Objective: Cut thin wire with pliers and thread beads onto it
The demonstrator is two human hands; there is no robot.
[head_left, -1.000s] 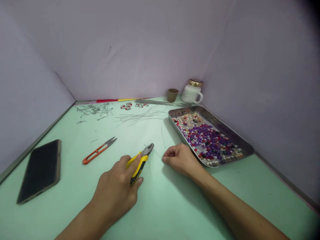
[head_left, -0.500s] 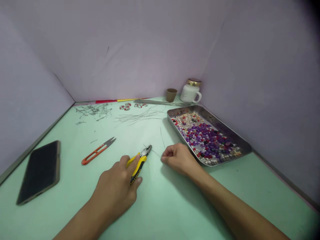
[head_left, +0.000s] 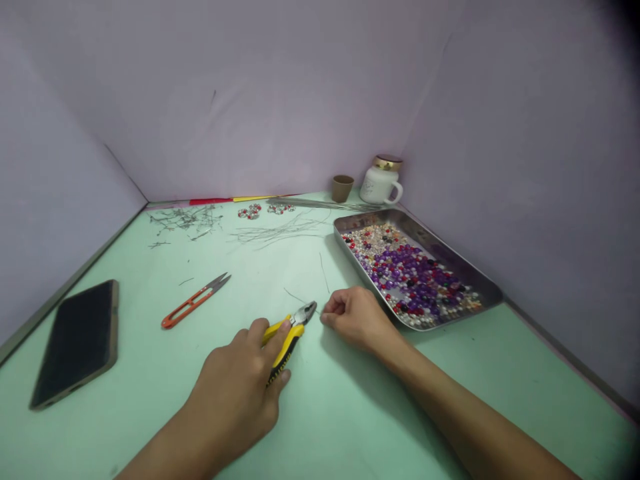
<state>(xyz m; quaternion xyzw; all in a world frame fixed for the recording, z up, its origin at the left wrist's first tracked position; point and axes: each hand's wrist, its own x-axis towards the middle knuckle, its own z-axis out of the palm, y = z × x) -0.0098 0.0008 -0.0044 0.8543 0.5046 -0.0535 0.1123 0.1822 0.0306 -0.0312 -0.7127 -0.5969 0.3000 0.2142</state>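
Observation:
My left hand (head_left: 250, 373) is closed around yellow-and-black pliers (head_left: 287, 347), their jaws pointing up and right. A thin wire (head_left: 296, 295) runs past the plier jaws toward my right hand (head_left: 353, 319), whose thumb and forefinger pinch its near end. Whether the jaws grip the wire cannot be made out clearly. Just beyond my right hand, another short piece of wire (head_left: 324, 271) lies on the green table (head_left: 320, 427). Orange thread snips (head_left: 193, 303) rest to the left of the pliers.
A metal tray (head_left: 435, 327) of mixed beads (head_left: 410, 270) stands at right. A phone (head_left: 75, 343) lies at left. Toward the back are wire scraps (head_left: 187, 219), long wires (head_left: 275, 232), beaded pieces (head_left: 250, 212), a brown cup (head_left: 343, 189) and a lidded white mug (head_left: 379, 185).
My left hand and the pliers have moved right and slightly nearer me, bringing the jaws close to my right fingertips. More of the wire shows on the far side of the jaws.

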